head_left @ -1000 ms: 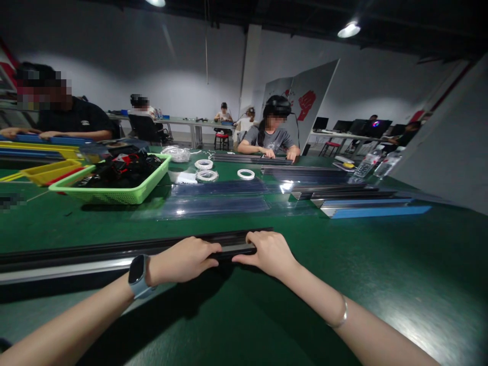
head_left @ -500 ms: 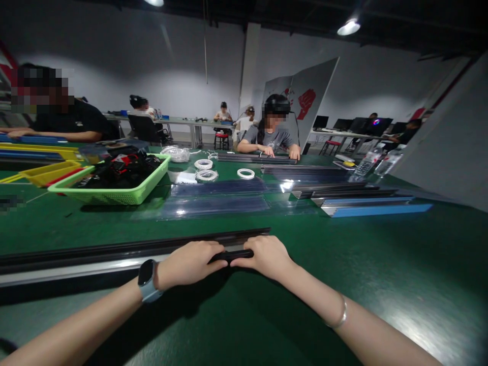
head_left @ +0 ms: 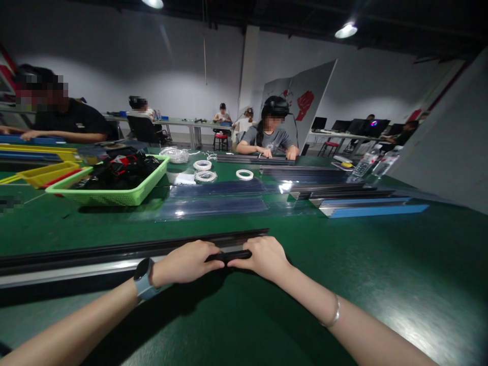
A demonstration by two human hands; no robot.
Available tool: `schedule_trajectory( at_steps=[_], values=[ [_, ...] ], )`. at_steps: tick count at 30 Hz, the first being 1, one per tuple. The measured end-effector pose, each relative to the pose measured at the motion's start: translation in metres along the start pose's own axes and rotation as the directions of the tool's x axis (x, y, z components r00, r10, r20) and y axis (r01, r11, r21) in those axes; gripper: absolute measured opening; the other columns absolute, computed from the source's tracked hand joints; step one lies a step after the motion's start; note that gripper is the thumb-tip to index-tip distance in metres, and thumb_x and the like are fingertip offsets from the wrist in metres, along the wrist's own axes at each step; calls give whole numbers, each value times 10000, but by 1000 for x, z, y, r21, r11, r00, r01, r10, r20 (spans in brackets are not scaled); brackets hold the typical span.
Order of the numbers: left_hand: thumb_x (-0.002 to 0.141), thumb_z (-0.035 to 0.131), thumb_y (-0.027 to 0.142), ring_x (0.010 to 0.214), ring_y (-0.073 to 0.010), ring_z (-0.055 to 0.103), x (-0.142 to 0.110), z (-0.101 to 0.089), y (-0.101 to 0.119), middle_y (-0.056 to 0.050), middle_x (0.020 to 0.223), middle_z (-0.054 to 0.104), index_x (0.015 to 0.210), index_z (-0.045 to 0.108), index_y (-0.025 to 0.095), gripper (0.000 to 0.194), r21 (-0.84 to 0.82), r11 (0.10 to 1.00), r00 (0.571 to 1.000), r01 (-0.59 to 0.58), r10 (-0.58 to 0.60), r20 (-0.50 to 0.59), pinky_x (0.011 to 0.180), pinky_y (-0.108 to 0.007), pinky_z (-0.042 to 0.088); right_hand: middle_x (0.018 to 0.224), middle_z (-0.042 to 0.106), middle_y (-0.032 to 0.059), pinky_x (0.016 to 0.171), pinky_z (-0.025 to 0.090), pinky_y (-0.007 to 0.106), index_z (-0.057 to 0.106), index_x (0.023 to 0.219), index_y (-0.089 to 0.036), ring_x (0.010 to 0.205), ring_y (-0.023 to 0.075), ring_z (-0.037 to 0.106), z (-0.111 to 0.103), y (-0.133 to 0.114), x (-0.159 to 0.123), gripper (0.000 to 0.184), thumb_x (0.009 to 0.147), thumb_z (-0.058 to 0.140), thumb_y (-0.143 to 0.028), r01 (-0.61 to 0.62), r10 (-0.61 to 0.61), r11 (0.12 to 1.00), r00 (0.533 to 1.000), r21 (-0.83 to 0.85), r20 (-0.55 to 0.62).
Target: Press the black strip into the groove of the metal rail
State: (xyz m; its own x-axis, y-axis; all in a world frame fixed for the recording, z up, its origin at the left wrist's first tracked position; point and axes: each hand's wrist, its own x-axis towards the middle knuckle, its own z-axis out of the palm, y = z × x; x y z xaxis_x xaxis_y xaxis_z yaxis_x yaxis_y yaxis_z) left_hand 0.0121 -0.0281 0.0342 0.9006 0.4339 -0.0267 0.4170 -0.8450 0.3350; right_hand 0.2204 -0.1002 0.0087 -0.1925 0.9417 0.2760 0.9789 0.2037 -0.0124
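Observation:
A long channel profile (head_left: 102,269), black along its edges with a shiny silvery inside, lies across the green table (head_left: 343,264) from the left edge of the view to just past its middle. My left hand (head_left: 188,261) is closed over the near wall of this channel, close to its right end. Just beside it, my right hand (head_left: 266,257) grips the same wall at the very end. Both thumbs press on the near side and almost meet; the other fingers are mostly hidden behind the wall.
Beyond the channel lie clear plastic strips (head_left: 213,207), white tape rolls (head_left: 244,175) and more channel profiles (head_left: 373,211), one with blue film. A green basket (head_left: 102,197) of black and red items stands left. Water bottles (head_left: 366,162) stand back right. A co-worker (head_left: 270,140) sits opposite.
The whole view has shifted very slightly. Both hands keep their hold at the same end of the channel.

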Motion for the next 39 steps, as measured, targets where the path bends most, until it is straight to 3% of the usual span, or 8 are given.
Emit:
schedule_trajectory(
  at_steps=[8,13,16,22,39],
  values=[
    [899,435,385,765,-169,627,4,-11,8,-22,872,660,886,598,199,247,84,992,996,-91,89,24,666,-240,439,727,690,34,602,373,262,603,735,-191,677,176,636,1,1,-3,519,792,421,-674,73,-73,997,996,-4,-42],
    [870,466,450,803,-191,626,14,-10,18,-42,895,651,910,612,198,294,174,976,990,-133,139,-25,692,-262,448,758,692,31,640,390,256,625,738,-195,723,175,636,2,3,-3,363,791,535,-542,78,-78,997,997,1,-7],
    [905,373,498,795,-178,621,21,-2,24,-35,889,646,967,605,208,377,133,981,984,-141,154,-88,687,-261,451,756,691,39,637,398,262,641,734,-192,714,183,635,3,3,-2,424,779,518,-596,65,-65,998,998,7,8],
    [904,314,542,843,-213,611,23,15,26,-76,900,638,967,601,157,484,263,962,977,-80,129,-172,726,-312,464,730,672,54,615,397,271,650,719,-183,692,191,627,4,1,-1,587,773,396,-710,30,-30,1000,999,-1,-12],
    [899,309,550,766,-237,611,18,26,26,-100,801,641,839,569,145,485,432,902,959,-9,129,-250,682,-344,457,767,634,58,618,370,277,599,774,-165,724,188,594,6,0,-5,598,813,318,-692,89,-91,995,995,-46,-50]
  ],
)
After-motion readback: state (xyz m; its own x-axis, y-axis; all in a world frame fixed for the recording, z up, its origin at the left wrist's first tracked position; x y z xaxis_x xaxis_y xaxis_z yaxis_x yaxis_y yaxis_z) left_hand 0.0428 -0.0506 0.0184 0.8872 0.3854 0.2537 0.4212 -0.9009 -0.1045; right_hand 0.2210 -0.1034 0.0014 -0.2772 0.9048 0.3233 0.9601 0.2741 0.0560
